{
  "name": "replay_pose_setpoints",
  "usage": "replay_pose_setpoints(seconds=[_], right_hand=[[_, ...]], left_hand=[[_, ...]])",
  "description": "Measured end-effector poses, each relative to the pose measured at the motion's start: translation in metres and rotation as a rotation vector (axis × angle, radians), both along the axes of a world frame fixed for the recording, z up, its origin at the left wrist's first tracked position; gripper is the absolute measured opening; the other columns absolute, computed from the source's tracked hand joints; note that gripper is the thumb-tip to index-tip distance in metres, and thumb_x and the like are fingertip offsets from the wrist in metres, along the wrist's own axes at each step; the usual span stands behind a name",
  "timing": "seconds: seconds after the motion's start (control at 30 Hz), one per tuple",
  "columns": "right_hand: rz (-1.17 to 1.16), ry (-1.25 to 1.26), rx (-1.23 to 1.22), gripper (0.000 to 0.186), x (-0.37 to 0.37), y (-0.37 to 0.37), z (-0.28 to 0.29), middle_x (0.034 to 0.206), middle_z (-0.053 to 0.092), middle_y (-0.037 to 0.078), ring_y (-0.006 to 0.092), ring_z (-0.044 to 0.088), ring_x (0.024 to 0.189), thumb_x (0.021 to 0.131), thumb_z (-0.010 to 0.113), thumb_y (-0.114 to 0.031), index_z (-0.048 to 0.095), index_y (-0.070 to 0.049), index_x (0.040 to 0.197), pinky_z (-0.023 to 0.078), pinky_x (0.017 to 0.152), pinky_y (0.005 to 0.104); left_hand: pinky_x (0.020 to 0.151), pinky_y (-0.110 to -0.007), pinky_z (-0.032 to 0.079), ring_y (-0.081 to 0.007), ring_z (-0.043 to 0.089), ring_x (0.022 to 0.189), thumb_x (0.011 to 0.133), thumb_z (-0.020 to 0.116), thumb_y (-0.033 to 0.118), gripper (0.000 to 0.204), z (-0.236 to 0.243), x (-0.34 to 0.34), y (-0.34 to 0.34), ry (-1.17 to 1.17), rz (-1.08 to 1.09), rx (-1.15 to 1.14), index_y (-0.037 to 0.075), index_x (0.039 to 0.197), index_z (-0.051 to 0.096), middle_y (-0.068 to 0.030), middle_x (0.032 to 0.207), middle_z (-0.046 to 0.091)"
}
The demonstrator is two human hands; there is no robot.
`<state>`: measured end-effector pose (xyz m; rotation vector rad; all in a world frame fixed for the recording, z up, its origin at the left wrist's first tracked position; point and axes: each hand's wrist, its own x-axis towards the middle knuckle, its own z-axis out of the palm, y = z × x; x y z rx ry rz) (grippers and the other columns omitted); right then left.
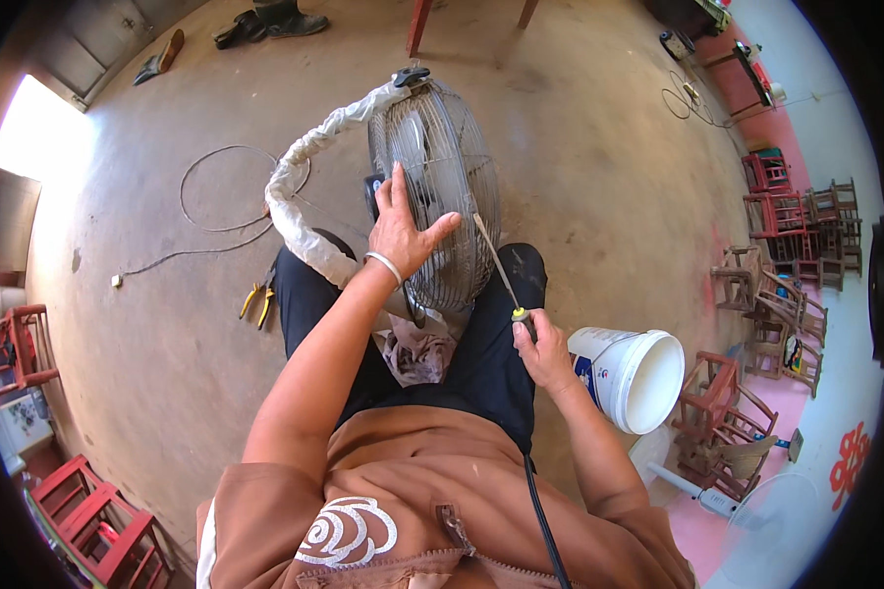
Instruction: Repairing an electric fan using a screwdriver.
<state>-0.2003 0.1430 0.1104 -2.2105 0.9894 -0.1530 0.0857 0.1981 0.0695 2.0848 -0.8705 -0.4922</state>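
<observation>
A fan with a round wire cage [452, 177] stands tilted between my knees. My left hand [403, 231] lies against the cage's left side with its fingers spread, beside a dark motor housing that it partly hides. My right hand [544, 353] is closed round the handle of a long screwdriver [501, 270]. The screwdriver's tip points up at the cage's right rim; whether it touches the wire I cannot tell. A tube wrapped in whitish material [283, 191] curves from the black clamp [412, 76] at the cage's top down to my left knee. A crumpled cloth [420, 351] lies between my legs.
Yellow-handled pliers [257, 302] lie on the floor by my left knee. A grey cable [182, 257] with a plug loops further left. A white bucket [648, 378] is at my right. Wooden chairs [727, 402] line the right wall; red stools [98, 525] stand at left.
</observation>
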Motion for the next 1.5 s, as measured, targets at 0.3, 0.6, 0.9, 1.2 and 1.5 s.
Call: replay_pose_setpoints(seconds=[0.3,0.6,0.9,1.2,1.5], right_hand=[[-0.050,-0.035,0.204,0.031,0.010,0.011,0.003,0.069,0.063,0.012,0.0339,0.064,0.068,0.099,0.047,-0.034,0.052,-0.004,0.097,0.049,0.064,0.0414],[-0.168,-0.202,0.309,0.033,0.019,0.044,-0.003,0.065,0.055,0.002,0.0078,0.051,0.052,0.100,0.047,-0.035,0.053,-0.003,0.095,0.042,0.050,0.0235],[-0.181,-0.224,0.432,0.034,0.027,0.045,0.003,0.066,0.054,0.002,0.0069,0.050,0.052,0.100,0.046,-0.034,0.054,-0.003,0.093,0.041,0.049,0.0224],[-0.155,-0.227,0.318,0.039,0.034,0.038,-0.015,0.064,0.059,0.008,0.0195,0.059,0.055,0.099,0.047,-0.040,0.052,-0.002,0.091,0.046,0.054,0.0319],[-0.079,-0.166,0.173,0.034,0.030,0.029,-0.013,0.065,0.060,0.015,0.0316,0.063,0.063,0.099,0.049,-0.035,0.053,-0.003,0.091,0.048,0.059,0.0382]], left_hand=[[0.103,-0.046,0.041,-0.0453,0.042,0.127,0.075,0.069,0.063,0.114,-0.008,0.000,0.005,-0.031,0.011,-0.060,0.005,0.151,0.005,-0.0303,0.142,0.028],[0.103,-0.046,0.041,-0.0461,0.042,0.127,0.075,0.068,0.065,0.115,-0.009,0.002,0.006,-0.027,0.008,-0.053,0.005,0.151,0.005,-0.0300,0.141,0.028],[0.103,-0.045,0.041,-0.0456,0.043,0.126,0.076,0.069,0.062,0.114,-0.012,0.003,0.009,-0.012,0.005,-0.058,0.004,0.151,0.004,-0.0294,0.141,0.028],[0.103,-0.046,0.041,-0.0470,0.041,0.128,0.075,0.068,0.063,0.116,-0.015,0.003,0.004,0.015,0.003,-0.090,0.005,0.151,0.004,-0.0300,0.146,0.024],[0.105,-0.046,0.039,-0.0453,0.039,0.129,0.076,0.068,0.063,0.116,-0.017,0.004,0.009,-0.020,-0.006,-0.089,0.004,0.151,0.002,-0.0295,0.143,0.025]])
